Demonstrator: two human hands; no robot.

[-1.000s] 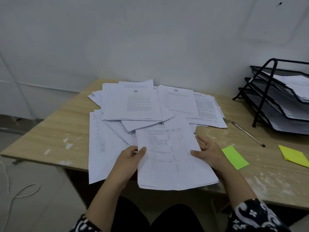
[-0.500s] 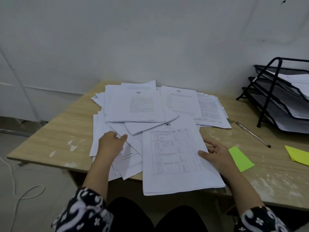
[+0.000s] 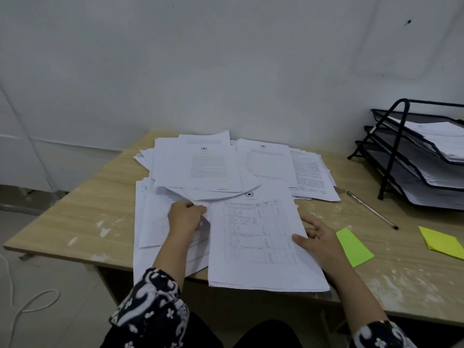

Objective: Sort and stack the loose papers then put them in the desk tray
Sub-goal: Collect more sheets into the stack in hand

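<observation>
A pen (image 3: 372, 210) and two sticky-note pads, green (image 3: 354, 246) and yellow (image 3: 443, 242), lie on the desk (image 3: 82, 209).

No legible text on the papers
Printed sheets (image 3: 261, 237) carry a star emblem, table and paragraphs, all too blurred to read
</observation>
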